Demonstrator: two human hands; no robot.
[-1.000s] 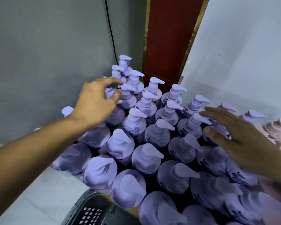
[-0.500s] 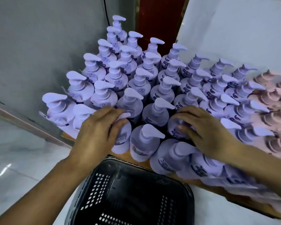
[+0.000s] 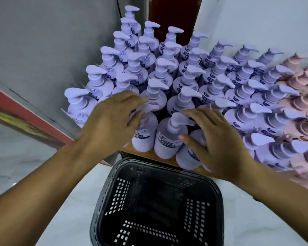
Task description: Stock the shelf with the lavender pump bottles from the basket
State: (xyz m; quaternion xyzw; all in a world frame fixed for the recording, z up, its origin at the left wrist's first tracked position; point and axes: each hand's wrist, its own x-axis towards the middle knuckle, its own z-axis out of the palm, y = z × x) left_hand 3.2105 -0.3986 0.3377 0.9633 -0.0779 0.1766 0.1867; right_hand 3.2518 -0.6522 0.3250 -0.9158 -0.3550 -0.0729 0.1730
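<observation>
Black perforated plastic, your basket sits below the shelf edge with no bottles visible inside. Lavender pump bottles crowd the shelf; your left hand and right hand rest spread-fingered on the front row.

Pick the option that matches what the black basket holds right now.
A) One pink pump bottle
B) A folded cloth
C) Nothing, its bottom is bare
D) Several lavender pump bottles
C: the black basket shows only its bare perforated bottom, while the lavender pump bottles all stand on the shelf above it.
</observation>
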